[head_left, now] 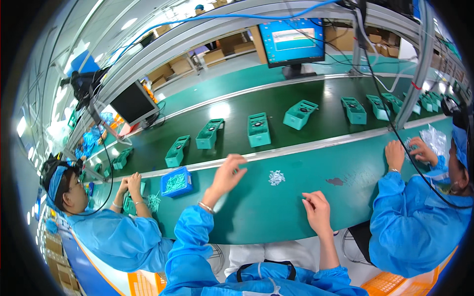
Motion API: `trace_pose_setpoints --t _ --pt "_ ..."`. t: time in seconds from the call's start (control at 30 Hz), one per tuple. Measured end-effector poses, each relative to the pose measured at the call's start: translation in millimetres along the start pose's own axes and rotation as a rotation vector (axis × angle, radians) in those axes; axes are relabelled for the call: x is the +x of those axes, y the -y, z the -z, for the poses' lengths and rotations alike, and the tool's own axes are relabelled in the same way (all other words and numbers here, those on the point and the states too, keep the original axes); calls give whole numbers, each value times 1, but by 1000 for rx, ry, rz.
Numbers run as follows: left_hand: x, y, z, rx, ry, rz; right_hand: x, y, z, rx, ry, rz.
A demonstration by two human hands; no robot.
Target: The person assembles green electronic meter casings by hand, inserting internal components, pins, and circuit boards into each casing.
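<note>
My left hand (228, 175) is held over the green table near the conveyor's rail, its fingers loosely bent and the thumb apart, with nothing visible in it. To its right lies a small pile of tiny whitish parts (277, 177). My right hand (318, 211) is above the table's near side, fingers curled together towards the thumb; whatever they may pinch is too small to see. Beyond the rail, several teal plastic housings (258, 130) with a round dark part inside stand on the dark green belt (232, 128). Neither hand touches them.
A blue bin (176, 181) of small teal parts stands left of my left hand. Co-workers in blue sit on both sides, the left one (111, 222) handling a teal piece, the right one (419, 212) beside a clear bag (434, 139). A black cable (382, 98) hangs at right.
</note>
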State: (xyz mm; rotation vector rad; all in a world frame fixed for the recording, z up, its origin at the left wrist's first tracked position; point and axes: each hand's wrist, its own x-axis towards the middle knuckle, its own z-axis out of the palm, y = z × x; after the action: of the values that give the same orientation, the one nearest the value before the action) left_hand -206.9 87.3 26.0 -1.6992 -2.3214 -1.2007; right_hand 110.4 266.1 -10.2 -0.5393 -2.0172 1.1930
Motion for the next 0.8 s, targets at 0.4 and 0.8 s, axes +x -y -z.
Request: trace_pose_setpoints --t 0.4,0.8 --pt "-58 1 -30 -355 -224 155 -2 -1 -12 -213 97 70" --pt "-62 3 -21 -461 -203 99 -7 2 -29 -682 119 208"
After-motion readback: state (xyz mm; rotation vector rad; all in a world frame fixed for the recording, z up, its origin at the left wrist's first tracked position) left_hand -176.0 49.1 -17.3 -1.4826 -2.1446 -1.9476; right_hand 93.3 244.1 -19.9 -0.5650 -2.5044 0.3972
